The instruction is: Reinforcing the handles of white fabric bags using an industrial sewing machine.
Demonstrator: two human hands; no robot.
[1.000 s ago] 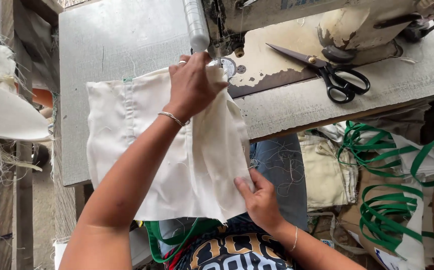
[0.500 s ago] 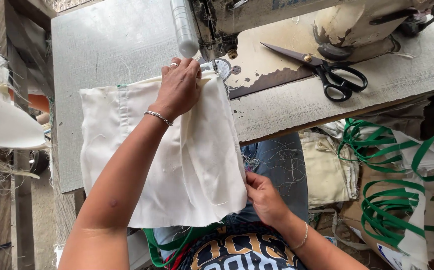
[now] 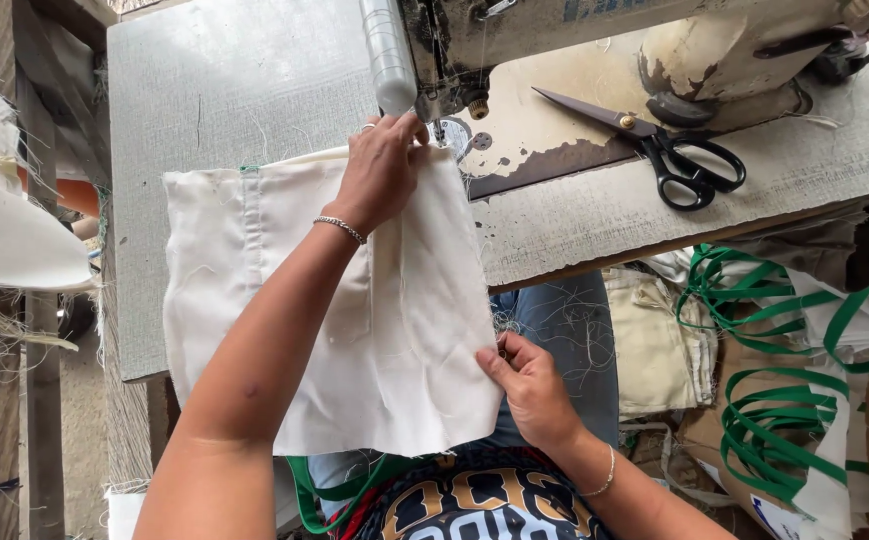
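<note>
A cream cloth piece (image 3: 395, 330) lies flat over the front edge of the grey sewing table (image 3: 215, 90). My left hand (image 3: 383, 170) presses its far edge, right next to the needle area of the sewing machine (image 3: 595, 40). My right hand (image 3: 533, 385) pinches the cloth's near right edge, off the table above my lap. A thin green strip shows at the cloth's far left corner and another green strap (image 3: 305, 495) hangs below its near edge.
Black-handled scissors (image 3: 670, 155) lie on the table to the right of the machine's needle. Green straps and cream cloth pieces (image 3: 765, 400) are piled at the lower right. White fabric with frayed threads (image 3: 5, 240) sits at the left.
Both hands have slid the cloth a little farther away, toward the machine's needle. My left hand is now close under the needle area.
</note>
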